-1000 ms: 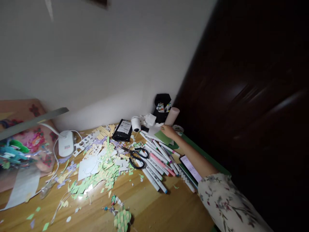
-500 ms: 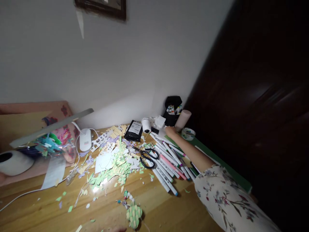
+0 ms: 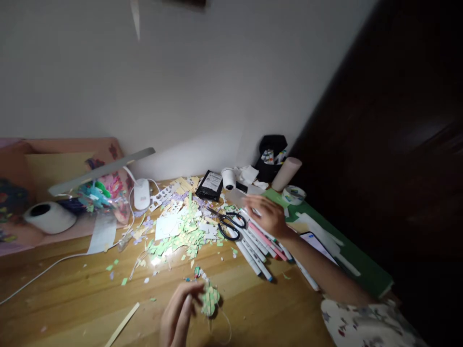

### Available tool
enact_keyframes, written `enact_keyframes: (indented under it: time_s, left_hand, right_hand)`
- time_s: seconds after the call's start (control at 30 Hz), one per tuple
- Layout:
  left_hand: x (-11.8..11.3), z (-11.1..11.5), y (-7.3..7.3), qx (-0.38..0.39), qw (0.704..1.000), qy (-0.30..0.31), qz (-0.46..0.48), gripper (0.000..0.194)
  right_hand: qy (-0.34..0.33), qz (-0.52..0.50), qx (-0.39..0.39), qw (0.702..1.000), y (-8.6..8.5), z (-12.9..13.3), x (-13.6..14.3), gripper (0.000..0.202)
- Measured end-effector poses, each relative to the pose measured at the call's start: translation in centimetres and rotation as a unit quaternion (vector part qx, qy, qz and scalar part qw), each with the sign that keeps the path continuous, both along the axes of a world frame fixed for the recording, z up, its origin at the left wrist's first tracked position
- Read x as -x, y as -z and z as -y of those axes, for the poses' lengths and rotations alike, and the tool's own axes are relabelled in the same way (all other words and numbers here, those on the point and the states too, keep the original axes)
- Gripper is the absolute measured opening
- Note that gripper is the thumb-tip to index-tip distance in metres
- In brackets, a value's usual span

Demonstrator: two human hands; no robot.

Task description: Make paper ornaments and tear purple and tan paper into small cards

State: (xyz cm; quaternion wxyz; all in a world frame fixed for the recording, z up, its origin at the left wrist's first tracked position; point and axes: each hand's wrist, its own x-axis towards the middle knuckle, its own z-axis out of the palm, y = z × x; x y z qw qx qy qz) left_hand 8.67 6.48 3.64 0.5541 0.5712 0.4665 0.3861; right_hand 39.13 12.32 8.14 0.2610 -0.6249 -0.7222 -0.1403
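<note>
My left hand [image 3: 183, 308] is in the lower middle with its fingers loosely bent and apart. Its fingertips are beside a green-and-yellow woven paper piece [image 3: 210, 301], which has a small string of charms [image 3: 198, 273] above it and a thin thread trailing from it. Over the pile of markers [image 3: 258, 243], my right hand [image 3: 265, 214] is smeared by motion. At its fingertips shows a translucent grey-white piece [image 3: 237, 197], blurred, apparently pinched. Black-handled scissors [image 3: 231, 226] lie left of that hand, partly across the markers.
Green and yellow paper scraps [image 3: 184, 236] cover the table's middle. Behind them lies a black packet [image 3: 210, 185]. A phone [image 3: 316, 246] and a tape roll [image 3: 293, 194] lie right, by a green board [image 3: 365, 265]. A lamp [image 3: 103, 171] and a pink box [image 3: 115, 144] stand left.
My right hand has come back from the far end of the markers toward the scissors, the translucent piece moving along. My left hand has risen into view beside the woven paper piece. The view has shifted.
</note>
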Motion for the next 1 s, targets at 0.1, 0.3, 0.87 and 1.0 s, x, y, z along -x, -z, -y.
enact_keyframes:
  time_s: [0.1, 0.3, 0.87, 1.0]
  left_hand:
    - [-3.1, -2.0, -1.1, 0.173, 0.964, 0.121, 0.161, 0.054]
    - [-5.4, -2.1, -2.4, 0.244, 0.944, 0.119, 0.187, 0.055]
    - [-4.1, -0.4, -2.7, 0.342, 0.925, 0.061, 0.155, 0.049]
    - [-4.3, -0.4, -2.4, 0.352, 0.917, 0.063, 0.174, 0.046]
  right_hand:
    - [-0.211, 0.084, -0.092, 0.969, -0.6, 4.8, 3.9, 0.024]
    - [-0.262, 0.089, -0.08, 0.958, 0.0, 8.5, 6.6, 0.029]
    - [-0.21, -0.32, 0.03, 0.923, 4.3, 7.5, 7.8, 0.016]
    - [-0.201, -0.265, 0.015, 0.943, 4.1, 7.2, 7.6, 0.011]
